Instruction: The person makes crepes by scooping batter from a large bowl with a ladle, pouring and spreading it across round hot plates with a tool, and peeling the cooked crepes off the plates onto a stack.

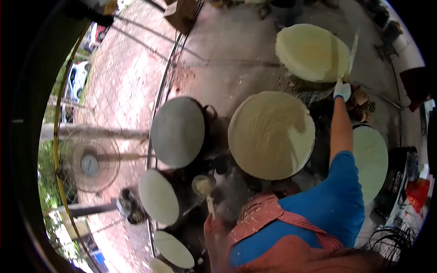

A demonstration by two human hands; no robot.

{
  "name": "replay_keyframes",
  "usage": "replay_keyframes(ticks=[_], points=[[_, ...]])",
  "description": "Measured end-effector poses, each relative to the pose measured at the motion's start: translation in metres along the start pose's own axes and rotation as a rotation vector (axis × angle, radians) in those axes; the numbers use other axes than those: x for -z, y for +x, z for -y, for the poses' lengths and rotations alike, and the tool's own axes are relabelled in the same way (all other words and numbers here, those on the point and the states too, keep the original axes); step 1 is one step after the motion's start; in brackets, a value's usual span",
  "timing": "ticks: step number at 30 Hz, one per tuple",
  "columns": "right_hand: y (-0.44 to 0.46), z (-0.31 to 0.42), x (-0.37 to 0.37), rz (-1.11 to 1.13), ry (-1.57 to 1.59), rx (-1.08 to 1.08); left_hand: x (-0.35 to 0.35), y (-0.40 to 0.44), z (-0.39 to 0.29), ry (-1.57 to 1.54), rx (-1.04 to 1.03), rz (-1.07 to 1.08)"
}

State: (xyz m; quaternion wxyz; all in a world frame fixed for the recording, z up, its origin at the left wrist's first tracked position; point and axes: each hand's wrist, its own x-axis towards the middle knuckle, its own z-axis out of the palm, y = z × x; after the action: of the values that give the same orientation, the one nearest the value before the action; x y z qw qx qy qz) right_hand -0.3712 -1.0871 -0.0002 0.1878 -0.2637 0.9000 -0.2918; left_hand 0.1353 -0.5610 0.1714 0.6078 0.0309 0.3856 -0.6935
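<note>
My right hand (342,89), in a white glove, is stretched far forward to the upper right. It grips a long, thin, flat spatula (352,54) lying along the edge of a pale yellow round flatbread sheet (309,52). My left hand (214,225), low in the view, is wrapped round the handle of a ladle (202,185) with pale batter in its bowl; the fingers are a little blurred. Between the two hands is a large round griddle (271,136) covered with a cream-coloured layer, wrinkled in the middle.
A bare grey griddle (177,132) stands at left. Pale round discs (158,196) lie below it, another (371,159) beyond my right arm. A wire fan (89,164) stands past the low rail. A red item (417,193) sits near the right-hand shelf.
</note>
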Motion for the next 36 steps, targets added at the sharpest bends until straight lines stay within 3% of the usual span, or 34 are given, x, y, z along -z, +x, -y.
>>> replay_keyframes(ticks=[1,3,5,7,9,11,13,17,23,27,32,36], points=[[-0.003,-0.016,-0.008,-0.146,-0.042,0.186,0.005,-0.003,0.0,-0.014,0.0,0.009],[-0.066,-0.019,0.022,-0.107,-0.021,0.491,0.024,-0.01,-0.012,0.023,0.031,0.042],[-0.135,-0.024,0.053,0.152,-0.235,0.649,0.033,-0.018,-0.015,0.013,0.013,0.015],[-0.211,-0.047,0.067,0.275,-0.349,0.873,0.039,-0.03,-0.016,-0.024,-0.03,-0.033],[-0.278,-0.092,0.062,0.241,-0.139,1.255,0.055,-0.044,-0.028,-0.034,-0.028,-0.039],[-0.346,-0.106,0.071,0.33,-0.187,1.446,0.067,-0.06,-0.036,-0.01,0.007,-0.023],[-0.409,-0.117,0.074,0.449,-0.328,1.469,0.09,-0.079,-0.056,0.064,0.046,0.023],[-0.487,-0.112,0.032,0.38,-0.293,1.509,0.126,-0.127,-0.071,0.028,0.06,0.037],[-0.496,-0.082,0.003,0.282,-0.439,1.409,0.168,-0.166,-0.09,0.057,0.061,0.131],[-0.466,-0.077,0.018,0.196,-0.157,1.248,0.165,-0.178,-0.075,-0.048,-0.011,0.129],[-0.498,-0.094,0.051,0.291,-0.409,1.418,0.193,-0.173,-0.11,-0.047,0.043,0.165],[-0.489,-0.107,0.029,0.348,-0.476,1.473,0.182,-0.168,-0.118,0.009,0.101,0.163]])
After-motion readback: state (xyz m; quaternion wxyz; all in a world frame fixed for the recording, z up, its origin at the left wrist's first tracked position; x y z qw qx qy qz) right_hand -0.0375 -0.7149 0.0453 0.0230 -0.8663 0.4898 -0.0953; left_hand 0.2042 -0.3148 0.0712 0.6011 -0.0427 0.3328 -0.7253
